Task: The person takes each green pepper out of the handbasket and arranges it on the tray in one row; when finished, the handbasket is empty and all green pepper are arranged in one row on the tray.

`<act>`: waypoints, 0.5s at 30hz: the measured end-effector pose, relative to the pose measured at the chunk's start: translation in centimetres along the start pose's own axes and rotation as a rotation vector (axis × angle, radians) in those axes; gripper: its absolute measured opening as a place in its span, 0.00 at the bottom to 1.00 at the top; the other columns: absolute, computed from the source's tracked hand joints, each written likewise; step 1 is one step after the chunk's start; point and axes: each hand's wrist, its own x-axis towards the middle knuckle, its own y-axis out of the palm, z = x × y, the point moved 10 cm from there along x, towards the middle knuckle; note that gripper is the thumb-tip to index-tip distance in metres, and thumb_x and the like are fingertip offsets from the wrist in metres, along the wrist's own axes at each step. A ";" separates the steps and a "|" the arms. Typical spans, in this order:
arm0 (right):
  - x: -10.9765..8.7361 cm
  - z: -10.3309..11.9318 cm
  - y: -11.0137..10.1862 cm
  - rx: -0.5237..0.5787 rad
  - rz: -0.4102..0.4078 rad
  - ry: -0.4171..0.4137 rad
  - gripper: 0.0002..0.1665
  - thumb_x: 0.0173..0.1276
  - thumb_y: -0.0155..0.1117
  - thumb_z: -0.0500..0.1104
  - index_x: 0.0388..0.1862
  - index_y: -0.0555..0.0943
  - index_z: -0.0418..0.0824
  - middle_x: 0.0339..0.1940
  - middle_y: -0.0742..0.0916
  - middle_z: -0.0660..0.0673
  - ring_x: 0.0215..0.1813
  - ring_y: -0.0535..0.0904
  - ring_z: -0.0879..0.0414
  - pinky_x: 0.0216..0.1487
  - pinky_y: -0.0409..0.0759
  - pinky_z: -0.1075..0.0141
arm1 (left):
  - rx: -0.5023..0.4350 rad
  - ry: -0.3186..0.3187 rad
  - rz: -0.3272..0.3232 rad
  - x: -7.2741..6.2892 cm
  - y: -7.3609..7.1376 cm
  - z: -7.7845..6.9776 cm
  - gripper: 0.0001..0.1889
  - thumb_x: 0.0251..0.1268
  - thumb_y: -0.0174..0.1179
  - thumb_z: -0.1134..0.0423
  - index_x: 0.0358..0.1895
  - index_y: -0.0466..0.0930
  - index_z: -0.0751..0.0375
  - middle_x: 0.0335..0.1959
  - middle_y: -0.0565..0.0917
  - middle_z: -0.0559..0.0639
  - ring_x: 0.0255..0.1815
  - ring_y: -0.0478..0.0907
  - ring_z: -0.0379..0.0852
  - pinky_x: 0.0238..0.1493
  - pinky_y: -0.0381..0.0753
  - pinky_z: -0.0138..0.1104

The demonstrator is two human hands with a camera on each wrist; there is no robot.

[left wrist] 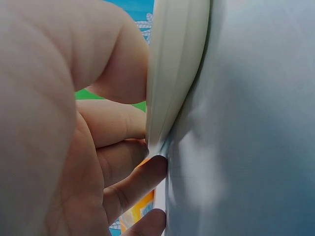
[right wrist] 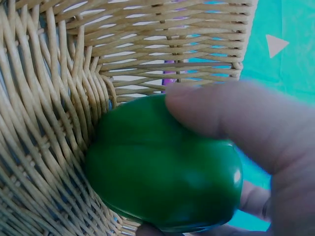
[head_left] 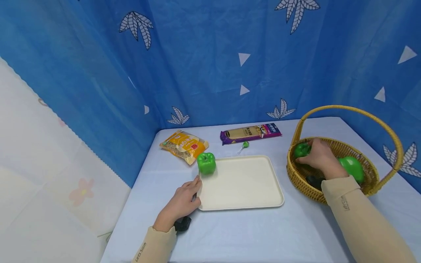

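Inside the wicker basket (head_left: pixel 297 179), my right hand (head_left: pixel 320 155) grips a dark green bell pepper (right wrist: pixel 165 162), thumb on one side and fingertips on the other. The same bell pepper (head_left: pixel 301 149) shows in the head view at the basket's left wall. My left hand (head_left: pixel 184 197) rests at the left edge of a cream tray (head_left: pixel 241 182). In the left wrist view, its thumb and fingers (left wrist: pixel 120 120) touch the tray's rim (left wrist: pixel 174 64), with the lower fingertips by the tablecloth. A bright green bell pepper (head_left: pixel 206 163) stands at the tray's back left corner.
Another green vegetable (head_left: pixel 352 168) lies in the basket, whose tall handle (head_left: pixel 345 107) arches over it. Behind the tray are an orange food bag (head_left: pixel 185 145), a purple noodle packet (head_left: pixel 251 133) and a small green-topped lollipop (head_left: pixel 245 145). A blue curtain (head_left: pixel 210 65) hangs behind the table.
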 end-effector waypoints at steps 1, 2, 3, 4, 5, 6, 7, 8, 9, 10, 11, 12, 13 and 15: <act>0.0 0.0 0.1 -0.002 0.007 -0.001 0.52 0.60 0.75 0.48 0.67 0.59 0.17 0.57 0.69 0.18 0.55 0.69 0.27 0.56 0.75 0.33 | 0.001 0.004 -0.001 0.0 0.0 0.0 0.35 0.66 0.54 0.61 0.78 0.64 0.63 0.83 0.59 0.55 0.78 0.63 0.59 0.75 0.62 0.58; -0.1 0.0 0.2 -0.005 0.014 -0.002 0.51 0.60 0.74 0.47 0.67 0.59 0.17 0.57 0.69 0.18 0.55 0.70 0.27 0.56 0.76 0.33 | 0.004 0.007 -0.001 0.0 0.0 0.0 0.35 0.66 0.54 0.61 0.78 0.65 0.63 0.83 0.59 0.55 0.78 0.63 0.59 0.75 0.63 0.58; -0.1 0.0 0.2 -0.007 0.017 0.000 0.50 0.61 0.73 0.47 0.67 0.59 0.17 0.57 0.69 0.18 0.55 0.70 0.27 0.56 0.76 0.33 | 0.002 0.009 -0.003 -0.1 0.0 0.0 0.34 0.66 0.54 0.62 0.78 0.65 0.63 0.83 0.59 0.56 0.78 0.63 0.59 0.74 0.63 0.58; -0.1 0.0 0.2 -0.006 0.016 -0.001 0.49 0.61 0.72 0.47 0.67 0.59 0.17 0.57 0.69 0.18 0.54 0.70 0.28 0.55 0.76 0.33 | 0.005 0.009 -0.002 -0.1 0.1 0.0 0.35 0.66 0.54 0.61 0.78 0.65 0.63 0.83 0.59 0.56 0.78 0.63 0.59 0.74 0.63 0.58; -0.1 0.0 0.1 -0.003 0.013 0.000 0.49 0.61 0.72 0.47 0.67 0.59 0.17 0.57 0.70 0.18 0.54 0.71 0.28 0.55 0.76 0.33 | 0.006 0.010 -0.004 -0.1 0.0 0.0 0.35 0.66 0.54 0.61 0.78 0.65 0.63 0.83 0.59 0.56 0.78 0.63 0.59 0.74 0.63 0.58; -0.2 0.0 0.1 0.002 0.008 0.002 0.49 0.62 0.72 0.47 0.67 0.60 0.17 0.57 0.71 0.18 0.54 0.71 0.28 0.54 0.77 0.34 | 0.008 0.012 -0.005 0.0 0.1 0.0 0.35 0.66 0.54 0.62 0.78 0.65 0.63 0.83 0.59 0.56 0.78 0.64 0.59 0.74 0.63 0.58; -0.2 0.0 0.0 0.010 0.004 0.009 0.50 0.62 0.73 0.48 0.68 0.61 0.17 0.58 0.71 0.18 0.55 0.72 0.28 0.54 0.77 0.34 | 0.009 0.015 -0.007 0.0 0.0 -0.1 0.35 0.66 0.54 0.62 0.78 0.65 0.63 0.82 0.59 0.56 0.78 0.64 0.59 0.74 0.63 0.58; -0.2 -0.1 -0.1 0.016 0.000 0.016 0.50 0.62 0.74 0.48 0.68 0.61 0.17 0.58 0.72 0.19 0.55 0.72 0.28 0.54 0.77 0.34 | 0.012 0.013 -0.005 0.0 0.1 -0.1 0.35 0.66 0.54 0.61 0.78 0.64 0.63 0.83 0.59 0.56 0.78 0.63 0.59 0.74 0.63 0.58; -0.2 -0.1 -0.1 0.023 -0.005 0.022 0.50 0.62 0.74 0.49 0.69 0.62 0.18 0.59 0.73 0.19 0.55 0.73 0.28 0.54 0.77 0.34 | 0.012 0.016 -0.005 0.0 0.1 -0.1 0.35 0.66 0.54 0.61 0.78 0.65 0.64 0.82 0.59 0.56 0.78 0.64 0.59 0.74 0.63 0.58; -0.3 -0.1 -0.2 0.030 -0.007 0.028 0.51 0.62 0.75 0.49 0.69 0.62 0.18 0.59 0.73 0.19 0.55 0.73 0.28 0.54 0.77 0.34 | 0.016 0.014 -0.004 0.0 0.1 -0.1 0.35 0.66 0.54 0.61 0.78 0.64 0.63 0.83 0.59 0.56 0.78 0.63 0.59 0.74 0.63 0.58; -0.3 -0.2 -0.2 0.034 -0.007 0.037 0.51 0.62 0.75 0.50 0.69 0.62 0.18 0.59 0.74 0.19 0.55 0.73 0.28 0.54 0.77 0.34 | 0.016 0.014 -0.004 0.0 0.1 -0.1 0.35 0.66 0.54 0.61 0.78 0.65 0.63 0.83 0.59 0.56 0.78 0.64 0.59 0.74 0.63 0.58; -0.3 -0.2 -0.2 0.035 -0.008 0.043 0.51 0.62 0.76 0.50 0.70 0.63 0.19 0.60 0.74 0.19 0.55 0.73 0.28 0.53 0.78 0.34 | 0.018 0.010 -0.002 0.0 0.1 -0.1 0.35 0.66 0.54 0.61 0.78 0.64 0.63 0.83 0.59 0.55 0.78 0.64 0.59 0.74 0.63 0.58; -0.3 -0.2 -0.2 0.034 -0.007 0.046 0.51 0.62 0.76 0.50 0.70 0.63 0.19 0.60 0.74 0.19 0.55 0.74 0.28 0.53 0.78 0.34 | 0.016 0.008 -0.003 0.0 0.0 -0.1 0.35 0.66 0.54 0.61 0.78 0.65 0.63 0.83 0.59 0.55 0.78 0.64 0.59 0.74 0.63 0.58; -0.3 -0.2 -0.3 0.031 -0.007 0.049 0.51 0.62 0.76 0.50 0.69 0.63 0.19 0.60 0.74 0.19 0.55 0.74 0.28 0.53 0.78 0.35 | 0.012 0.007 -0.003 0.0 0.0 0.0 0.35 0.66 0.54 0.60 0.78 0.65 0.62 0.83 0.59 0.54 0.78 0.64 0.59 0.75 0.63 0.57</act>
